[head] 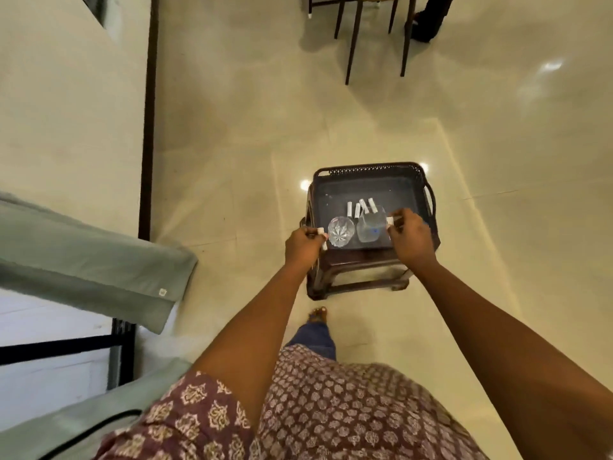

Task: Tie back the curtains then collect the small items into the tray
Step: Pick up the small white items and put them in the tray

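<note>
So you're standing over the dark rectangular tray with the perforated rim (pixel 368 168), which is sitting on a small dark wooden stool (pixel 358 277), and both arms are reaching down to its near edge. Your left hand (pixel 303 244) is pinching a small white piece (pixel 320 231) right beside the cut-glass round bowl (pixel 340 232), and your right hand (pixel 411 235) is pinching another small white piece (pixel 390 221) next to the clear square glass container (pixel 371 227), so both grips are narrow and loaded. I'm guessing you're holding them low over the tray so they drop in without bouncing. A few small white sticks (pixel 361 207) are already lying in the middle, so the collecting looks well underway. The pale green curtain (pixel 99 254) is hanging bunched off to your left; can't tell from here if it's tied.
</note>
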